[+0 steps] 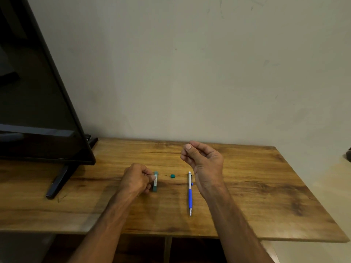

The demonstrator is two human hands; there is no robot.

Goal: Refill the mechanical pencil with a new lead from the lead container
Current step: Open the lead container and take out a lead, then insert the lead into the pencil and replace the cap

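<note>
A blue and white mechanical pencil (190, 194) lies on the wooden table (256, 186), tip toward me. Left of it, my left hand (135, 180) grips the slim green lead container (155, 182), which rests on the table. The container's small green cap (172, 176) lies loose between container and pencil. My right hand (204, 160) hovers above the table just beyond the pencil's top end, with thumb and forefinger pinched together. Anything held in that pinch is too thin to make out.
A black monitor (38, 103) on a stand (57, 185) fills the left side of the table. A plain wall rises behind the table. The table's front edge runs near me and its right edge slants away at the right.
</note>
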